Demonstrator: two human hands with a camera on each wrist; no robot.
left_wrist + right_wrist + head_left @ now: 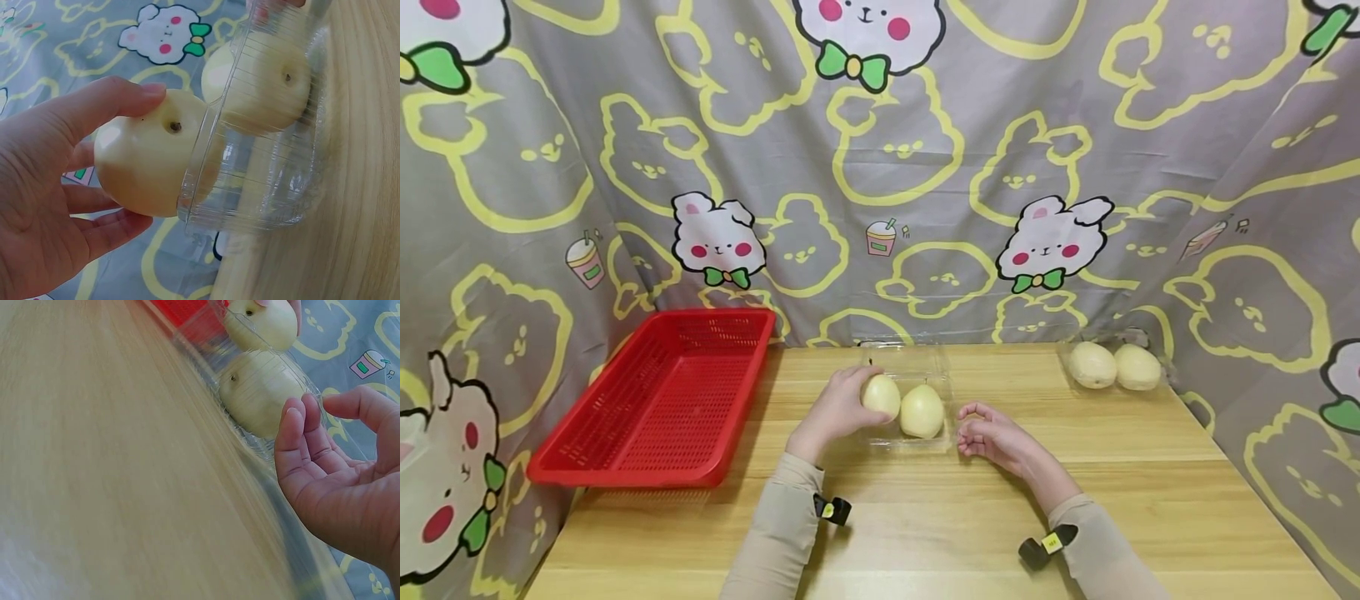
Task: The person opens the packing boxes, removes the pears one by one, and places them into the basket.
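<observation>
My left hand (837, 408) grips a pale yellow pear (882, 398) at the left side of a clear plastic clamshell box (880, 443). In the left wrist view, the thumb lies near the stem of this pear (147, 159), fingers around its far side, and the pear sits partly inside the box wall (250, 215). A second pear (922, 412) sits in the right half of the box. Just right of the box is my right hand (996, 439), holding nothing. Its fingers (292, 434) are loosely bent beside the box and the second pear (259, 394) in the right wrist view.
A red perforated plastic basket (730, 433) stands at the table's left. Another clear box with two pears (1093, 365) sits at the back right. The wooden table (917, 525) meets a patterned grey curtain (917, 225) at its back and sides.
</observation>
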